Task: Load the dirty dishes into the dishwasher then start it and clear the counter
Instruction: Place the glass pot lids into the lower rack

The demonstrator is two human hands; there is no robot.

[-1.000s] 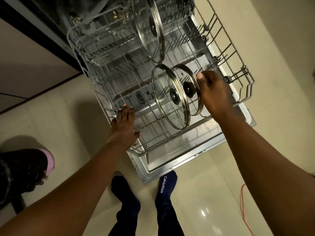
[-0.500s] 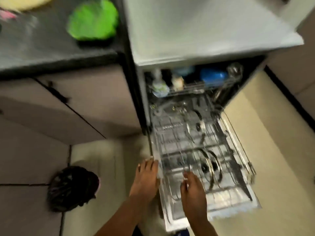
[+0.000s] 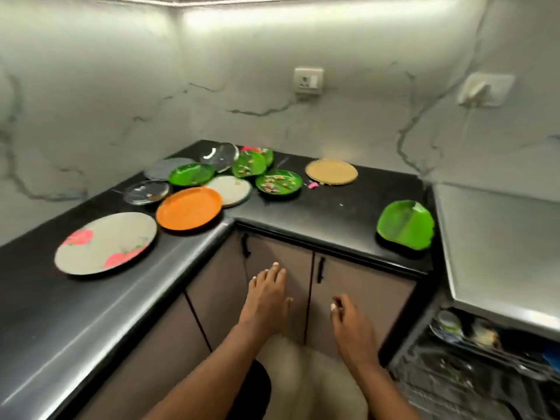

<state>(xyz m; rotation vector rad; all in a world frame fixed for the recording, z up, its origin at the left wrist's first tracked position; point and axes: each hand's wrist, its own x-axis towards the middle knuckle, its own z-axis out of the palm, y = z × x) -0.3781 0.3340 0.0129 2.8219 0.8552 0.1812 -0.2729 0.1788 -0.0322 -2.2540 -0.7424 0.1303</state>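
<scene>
Dirty dishes lie on the black corner counter (image 3: 318,213). A floral plate (image 3: 106,242) sits at the near left, an orange plate (image 3: 189,208) behind it. Several green plates (image 3: 278,181) and glass lids (image 3: 219,156) crowd the corner. A green leaf-shaped plate (image 3: 406,224) lies alone at the right. The open dishwasher (image 3: 472,368) shows at the bottom right with its rack (image 3: 448,386) pulled out. My left hand (image 3: 268,298) hovers empty in front of the cabinet doors, fingers straight. My right hand (image 3: 351,325) hangs beside it, loosely curled, holding nothing.
A round woven mat (image 3: 331,172) lies at the back of the counter. Two wall sockets (image 3: 308,81) are on the marble backsplash. The dishwasher's steel top (image 3: 497,244) adjoins the counter on the right. Brown cabinet doors (image 3: 360,301) stand below.
My view has swung up from the dishwasher rack to the counter. Both hands have left the rack and lids and now hang free before the cabinets.
</scene>
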